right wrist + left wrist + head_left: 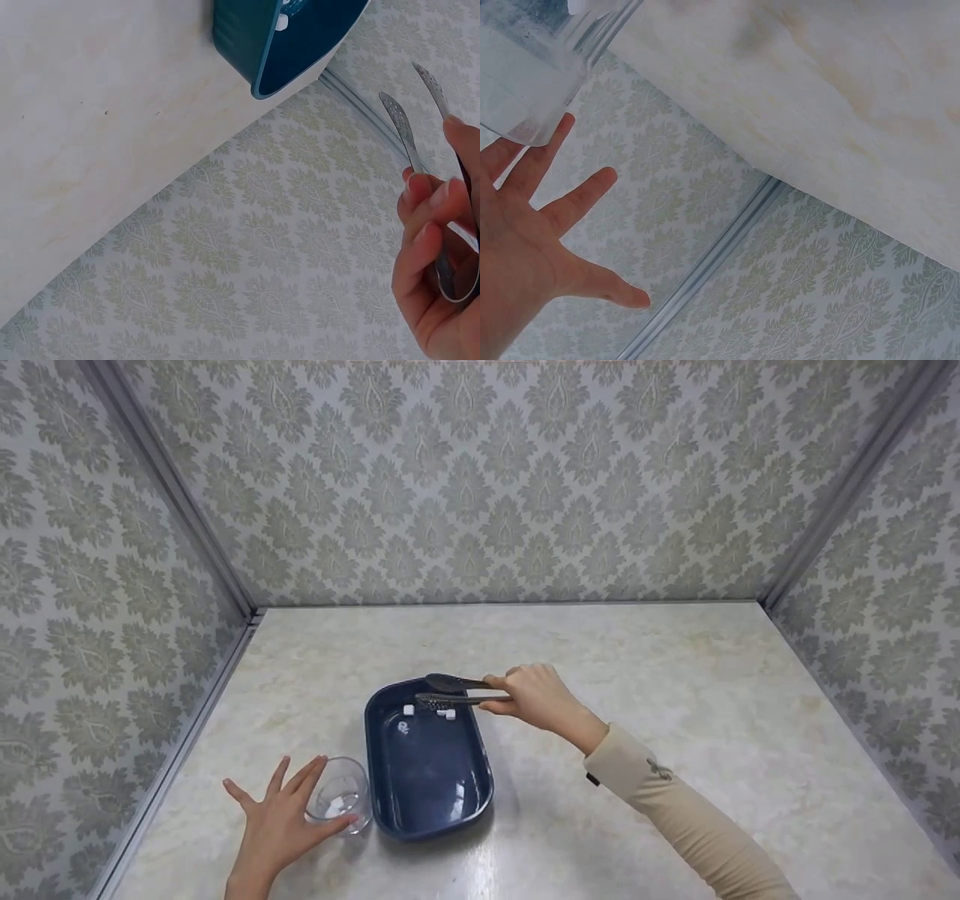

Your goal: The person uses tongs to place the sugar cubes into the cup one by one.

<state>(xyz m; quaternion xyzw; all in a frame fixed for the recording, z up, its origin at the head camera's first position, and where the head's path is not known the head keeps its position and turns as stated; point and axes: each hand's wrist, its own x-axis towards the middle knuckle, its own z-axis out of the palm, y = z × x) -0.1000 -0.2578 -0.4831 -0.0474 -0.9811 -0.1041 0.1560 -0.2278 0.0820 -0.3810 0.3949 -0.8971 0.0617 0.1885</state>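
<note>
My left hand (274, 829) holds a clear glass (339, 787) between thumb and fingers, its other fingers spread out. Small white cubes show in the bottom of the glass. In my right hand (544, 697) is a pair of metal tongs (457, 700) with perforated heads, gripped between thumb and fingers. The tong heads are spread apart over the far end of a dark blue tray (427, 836), with nothing between them in the right wrist view. Several white cubes (409, 710) lie in that end of the tray, close to the lower tong head.
Glass and tray stand side by side on a pale marbled table (637, 840). Patterned wall panels (465, 480) enclose it at the back, left and right, with grey metal strips (176, 495) at the corners.
</note>
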